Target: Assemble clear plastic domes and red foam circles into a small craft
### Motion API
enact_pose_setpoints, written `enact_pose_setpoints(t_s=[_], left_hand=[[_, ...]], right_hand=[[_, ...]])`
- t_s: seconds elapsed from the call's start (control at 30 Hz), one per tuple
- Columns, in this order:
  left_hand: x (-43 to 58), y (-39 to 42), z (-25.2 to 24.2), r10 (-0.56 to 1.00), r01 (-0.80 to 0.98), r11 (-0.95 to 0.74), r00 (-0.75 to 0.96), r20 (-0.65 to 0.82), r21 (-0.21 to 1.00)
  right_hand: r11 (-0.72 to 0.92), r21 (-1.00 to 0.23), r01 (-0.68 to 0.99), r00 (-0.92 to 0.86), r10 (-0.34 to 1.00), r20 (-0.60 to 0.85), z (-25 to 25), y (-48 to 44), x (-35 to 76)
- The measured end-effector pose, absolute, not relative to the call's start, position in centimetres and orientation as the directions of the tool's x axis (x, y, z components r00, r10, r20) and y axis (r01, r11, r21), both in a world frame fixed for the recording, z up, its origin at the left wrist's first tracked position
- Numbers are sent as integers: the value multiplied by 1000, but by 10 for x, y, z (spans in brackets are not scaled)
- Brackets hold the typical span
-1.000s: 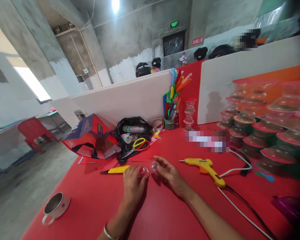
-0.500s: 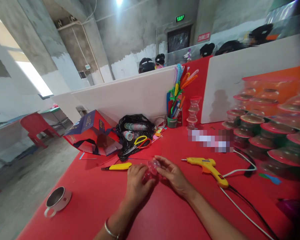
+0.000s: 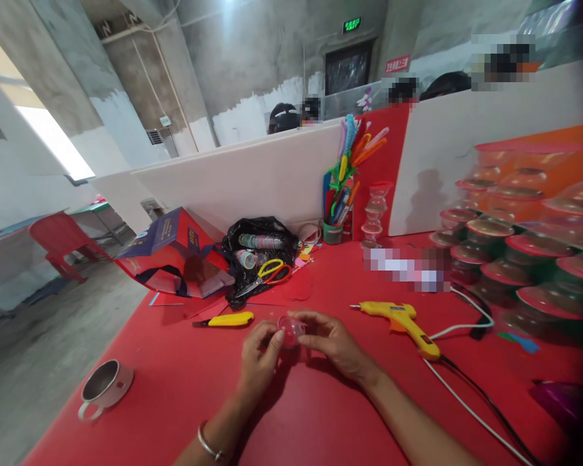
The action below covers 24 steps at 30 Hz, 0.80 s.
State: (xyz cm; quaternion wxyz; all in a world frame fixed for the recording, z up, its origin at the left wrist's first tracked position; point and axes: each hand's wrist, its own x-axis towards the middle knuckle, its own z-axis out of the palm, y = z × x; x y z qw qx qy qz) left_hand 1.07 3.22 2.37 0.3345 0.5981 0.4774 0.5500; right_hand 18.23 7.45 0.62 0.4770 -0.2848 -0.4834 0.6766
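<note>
Together, left hand [image 3: 258, 357] and right hand [image 3: 339, 340] pinch a clear dome [image 3: 290, 329]; glue gun [image 3: 401, 318] lies near.

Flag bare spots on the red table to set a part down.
Bare: the stretch between metal cup and left hand, below the yellow knife; also between right hand and glue gun. Crowded: black bag and scissors at back, stacked domes on the right.

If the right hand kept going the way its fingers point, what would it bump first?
The right hand touches the little clear capsule; just past it, probably the left hand.
</note>
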Motion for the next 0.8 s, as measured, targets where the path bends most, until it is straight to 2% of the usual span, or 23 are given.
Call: enact_pose_setpoints(t_s=[0.13, 0.27, 0.57, 0.8], left_hand=[[12, 31, 19, 983, -17, -179, -39, 178, 984], [11, 31, 11, 996, -170, -81, 20, 86, 982], [13, 30, 15, 997, -219, -44, 45, 56, 975], [15, 33, 9, 1000, -388, 20, 15, -15, 922]], right_hand=[[-62, -916, -396, -398, 911, 110, 6, 74, 182], [-51, -919, -390, -391, 913, 116, 6, 72, 181], [-81, -930, -358, -401, 913, 75, 11, 71, 183], [-114, -917, -382, -387, 921, 47, 5, 71, 184]])
